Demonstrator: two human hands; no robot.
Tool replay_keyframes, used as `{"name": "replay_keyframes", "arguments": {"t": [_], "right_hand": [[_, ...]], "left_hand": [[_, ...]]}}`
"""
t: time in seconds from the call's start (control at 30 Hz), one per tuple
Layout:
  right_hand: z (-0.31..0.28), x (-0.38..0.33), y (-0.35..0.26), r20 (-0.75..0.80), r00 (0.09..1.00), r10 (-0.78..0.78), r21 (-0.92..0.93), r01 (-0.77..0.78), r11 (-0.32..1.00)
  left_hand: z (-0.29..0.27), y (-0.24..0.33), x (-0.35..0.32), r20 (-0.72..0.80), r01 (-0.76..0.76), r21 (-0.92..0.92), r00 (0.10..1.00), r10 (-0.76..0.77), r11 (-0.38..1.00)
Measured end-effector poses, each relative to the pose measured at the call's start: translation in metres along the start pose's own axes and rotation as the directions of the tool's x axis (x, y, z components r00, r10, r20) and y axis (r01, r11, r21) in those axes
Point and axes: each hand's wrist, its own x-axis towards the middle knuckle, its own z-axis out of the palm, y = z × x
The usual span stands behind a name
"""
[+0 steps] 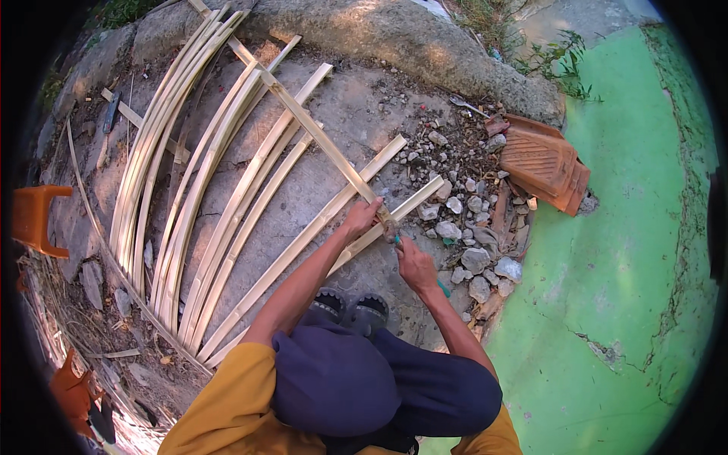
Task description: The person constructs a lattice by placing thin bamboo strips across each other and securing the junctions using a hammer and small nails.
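My left hand (pixel 362 216) is closed round the near end of a long pale bamboo strip (pixel 315 130), which slants up and left across other strips. Close beside it, my right hand (pixel 416 267) grips a teal-handled tool (pixel 444 288); the handle's end shows below the fist. The tool's head meets the strip's near end, too small to make out its kind. Beneath my hands lie two more bamboo strips (pixel 307 236), running from lower left to upper right. Several others (pixel 163 121) are laid out in a fan to the left.
Broken stones (pixel 476 260) and rubble lie right of my hands, beside stacked orange roof tiles (pixel 542 161). Green-painted concrete (pixel 607 280) runs along the right. A rock ledge (pixel 394 38) borders the far side. An orange plastic stool (pixel 39 220) stands at the left edge.
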Motion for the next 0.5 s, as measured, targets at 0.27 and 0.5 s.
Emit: {"name": "replay_keyframes", "arguments": {"t": [0.27,0.5], "right_hand": [[0.003,-0.022,0.002,-0.204,0.968,0.148,0.312,-0.079,0.947],[0.004,-0.055,-0.002,-0.184,0.905,0.382,0.45,-0.268,0.852]], "left_hand": [[-0.011,0.026,-0.021,0.081,0.086,-0.106,0.994,-0.078,0.991],[-0.023,0.089,-0.035,0.146,-0.453,0.762,0.817,0.558,0.463]]}}
